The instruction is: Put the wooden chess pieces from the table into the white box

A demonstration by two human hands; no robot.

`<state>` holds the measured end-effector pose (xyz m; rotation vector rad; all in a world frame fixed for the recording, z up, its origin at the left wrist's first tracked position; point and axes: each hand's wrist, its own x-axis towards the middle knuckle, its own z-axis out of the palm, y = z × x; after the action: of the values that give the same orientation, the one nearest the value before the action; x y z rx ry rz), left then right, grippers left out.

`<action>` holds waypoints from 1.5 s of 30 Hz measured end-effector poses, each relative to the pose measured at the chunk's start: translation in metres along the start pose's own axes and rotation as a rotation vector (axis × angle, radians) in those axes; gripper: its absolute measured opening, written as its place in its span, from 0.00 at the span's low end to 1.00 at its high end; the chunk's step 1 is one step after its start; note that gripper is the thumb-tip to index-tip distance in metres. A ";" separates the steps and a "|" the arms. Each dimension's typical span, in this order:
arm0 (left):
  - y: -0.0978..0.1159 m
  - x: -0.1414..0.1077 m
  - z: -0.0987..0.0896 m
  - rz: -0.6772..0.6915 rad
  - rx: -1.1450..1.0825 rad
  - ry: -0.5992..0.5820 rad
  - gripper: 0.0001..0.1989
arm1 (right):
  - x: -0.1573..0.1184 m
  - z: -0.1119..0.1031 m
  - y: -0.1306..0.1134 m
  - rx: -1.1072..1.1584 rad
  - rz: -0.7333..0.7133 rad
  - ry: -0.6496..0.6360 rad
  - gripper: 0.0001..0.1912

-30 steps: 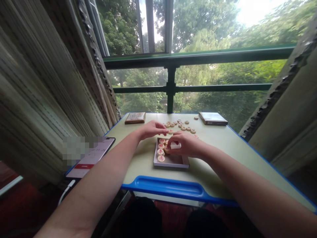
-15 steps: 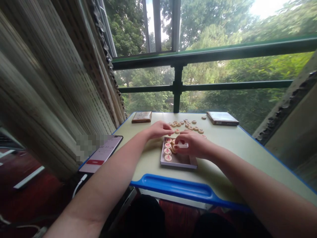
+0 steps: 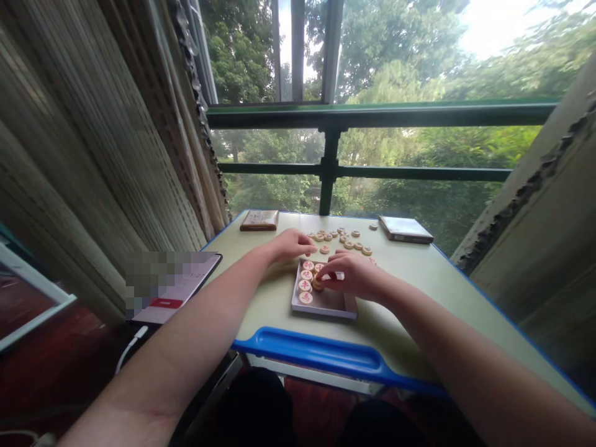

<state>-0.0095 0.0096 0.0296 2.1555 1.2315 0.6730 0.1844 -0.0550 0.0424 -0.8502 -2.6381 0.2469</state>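
Head view: bench (image 3: 261, 304) under both arms, white tray (image 3: 325, 307) beneath the right hand (image 3: 354, 276), which pinches a round chess piece (image 3: 318, 284) at the tray's other pieces; left hand (image 3: 291, 244) open, just beside loose pieces (image 3: 333, 239).

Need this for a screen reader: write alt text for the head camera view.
A person's right hand has its fingers on round wooden xiangqi pieces in a shallow white box on a pale green desk. The left hand rests nearby; loose pieces lie beyond.
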 end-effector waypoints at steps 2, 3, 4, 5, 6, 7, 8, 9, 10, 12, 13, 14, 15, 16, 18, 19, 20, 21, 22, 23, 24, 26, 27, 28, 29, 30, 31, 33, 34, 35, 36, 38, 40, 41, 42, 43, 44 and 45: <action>-0.001 0.000 -0.001 -0.007 0.036 0.002 0.19 | 0.000 0.000 0.001 0.012 -0.013 0.000 0.06; -0.001 0.000 -0.001 -0.011 0.051 0.003 0.19 | 0.000 0.001 0.002 0.017 -0.019 0.002 0.06; -0.001 0.000 -0.001 -0.015 0.059 0.004 0.19 | 0.000 0.001 0.003 0.022 -0.023 0.004 0.06; -0.001 0.000 -0.001 -0.018 0.063 0.005 0.19 | 0.000 0.001 0.004 0.025 -0.024 0.005 0.06; -0.001 0.000 -0.001 -0.018 0.064 0.006 0.20 | 0.000 0.002 0.004 0.028 -0.024 0.005 0.06; -0.001 0.000 -0.001 -0.015 0.064 0.006 0.20 | 0.000 0.002 0.004 0.031 -0.024 0.005 0.06; -0.001 0.000 -0.001 -0.011 0.064 0.007 0.20 | 0.000 0.002 0.004 0.035 -0.025 0.005 0.06; -0.001 0.000 -0.001 -0.008 0.065 0.009 0.21 | 0.000 0.002 0.004 0.040 -0.029 0.004 0.06; -0.001 -0.001 -0.001 -0.007 0.066 0.010 0.21 | -0.001 0.001 0.003 0.048 -0.034 0.002 0.06; 0.000 -0.001 -0.001 -0.010 0.065 0.014 0.22 | -0.001 0.001 0.002 0.057 -0.035 -0.003 0.05; 0.001 -0.001 -0.001 -0.012 0.063 0.015 0.22 | -0.001 0.000 0.001 0.052 -0.021 -0.001 0.05; 0.001 -0.002 0.000 -0.014 0.060 0.017 0.22 | -0.002 0.000 0.001 0.037 0.002 0.005 0.05; 0.002 -0.002 0.000 -0.014 0.059 0.018 0.22 | -0.002 0.001 0.000 0.014 0.032 0.012 0.06; 0.002 -0.002 0.000 -0.014 0.060 0.019 0.22 | -0.002 0.001 0.000 -0.012 0.062 0.020 0.08; 0.002 -0.002 0.000 -0.009 0.071 0.015 0.22 | -0.003 0.003 -0.001 -0.056 0.106 0.028 0.12; 0.002 -0.002 0.000 -0.005 0.078 0.010 0.21 | -0.003 0.004 -0.001 -0.068 0.116 0.027 0.14; 0.001 -0.002 0.000 0.000 0.082 0.004 0.21 | -0.003 0.005 -0.002 -0.076 0.122 0.025 0.14; 0.001 -0.001 0.001 0.005 0.085 -0.004 0.20 | -0.003 0.006 -0.002 -0.081 0.128 0.023 0.13; 0.001 -0.001 0.001 0.008 0.084 -0.011 0.20 | -0.003 0.007 -0.003 -0.086 0.134 0.020 0.12; 0.000 -0.001 0.001 0.008 0.080 -0.017 0.19 | -0.002 0.007 -0.004 -0.089 0.140 0.017 0.11; 0.000 -0.001 0.002 0.004 0.073 -0.023 0.19 | -0.002 0.008 -0.004 -0.093 0.146 0.016 0.11; 0.001 -0.001 0.003 -0.002 0.048 -0.032 0.18 | -0.002 0.009 -0.005 -0.097 0.146 0.017 0.09; 0.002 -0.001 0.004 -0.004 0.033 -0.036 0.17 | -0.001 0.009 -0.005 -0.098 0.140 0.016 0.08; 0.002 -0.001 0.004 -0.006 0.016 -0.040 0.16 | -0.001 0.010 -0.005 -0.098 0.134 0.017 0.08; 0.004 -0.001 0.005 -0.008 0.000 -0.043 0.15 | -0.001 0.010 -0.004 -0.098 0.130 0.018 0.08; 0.005 -0.002 0.005 -0.012 -0.013 -0.046 0.15 | -0.001 0.011 -0.004 -0.098 0.127 0.017 0.08; 0.006 -0.002 0.006 -0.018 -0.021 -0.047 0.14 | -0.001 0.011 -0.003 -0.097 0.126 0.016 0.08; 0.008 -0.003 0.007 -0.038 -0.026 -0.048 0.13 | -0.001 0.012 -0.002 -0.090 0.123 0.015 0.08; 0.008 -0.003 0.007 -0.047 -0.027 -0.048 0.12 | 0.000 0.012 -0.002 -0.085 0.120 0.009 0.07; 0.008 -0.003 0.007 -0.055 -0.028 -0.047 0.12 | 0.000 0.012 -0.002 -0.080 0.117 0.002 0.07; 0.008 -0.003 0.008 -0.060 -0.031 -0.047 0.12 | 0.000 0.011 -0.001 -0.074 0.115 -0.003 0.07; 0.005 -0.002 0.009 -0.053 -0.036 -0.040 0.12 | 0.000 0.011 -0.002 -0.067 0.113 -0.010 0.07; 0.001 0.001 0.010 -0.019 -0.001 -0.002 0.13 | 0.000 0.009 -0.002 -0.066 0.117 -0.004 0.07; -0.001 0.002 0.011 0.009 0.041 0.037 0.13 | 0.000 0.008 -0.003 -0.064 0.119 0.005 0.08; -0.004 0.004 0.011 0.041 0.092 0.084 0.13 | 0.000 0.007 -0.002 -0.058 0.119 0.013 0.09; -0.006 0.006 0.012 0.075 0.144 0.129 0.13 | 0.000 0.005 -0.001 -0.047 0.120 0.023 0.09; -0.009 0.008 0.012 0.108 0.189 0.163 0.12 | 0.000 0.004 0.000 -0.033 0.121 0.039 0.10; -0.011 0.010 0.012 0.137 0.220 0.181 0.11 | 0.000 0.003 0.003 -0.020 0.122 0.064 0.10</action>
<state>-0.0037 0.0199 0.0147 2.4213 1.3115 0.8402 0.1848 -0.0524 0.0387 -1.0105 -2.5372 0.2217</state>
